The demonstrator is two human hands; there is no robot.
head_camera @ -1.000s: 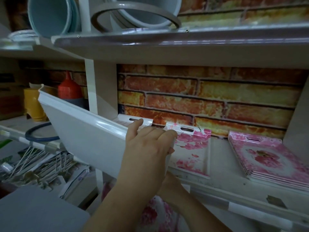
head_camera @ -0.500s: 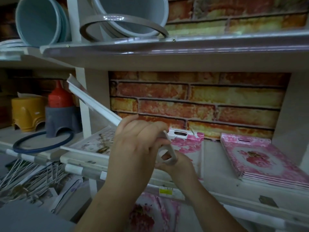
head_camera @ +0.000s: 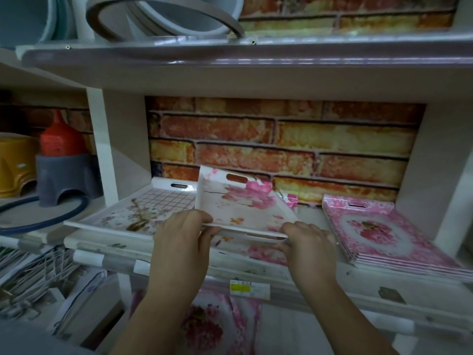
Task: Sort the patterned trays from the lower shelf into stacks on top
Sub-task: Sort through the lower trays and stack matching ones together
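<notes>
Two hands hold a patterned tray by its near edge above the shelf (head_camera: 320,280): the left hand (head_camera: 179,234) and the right hand (head_camera: 307,239) each pinch the rim, grip closed on it. The blossom tray (head_camera: 238,203), white with pink flowers and a slot handle at its far end, tilts over a matching tray (head_camera: 263,252) lying flat below. The step appears to be placement; next, lowering it square onto its match. Beside it lie a grid-patterned tray (head_camera: 143,211) and a pink stack (head_camera: 384,231).
</notes>
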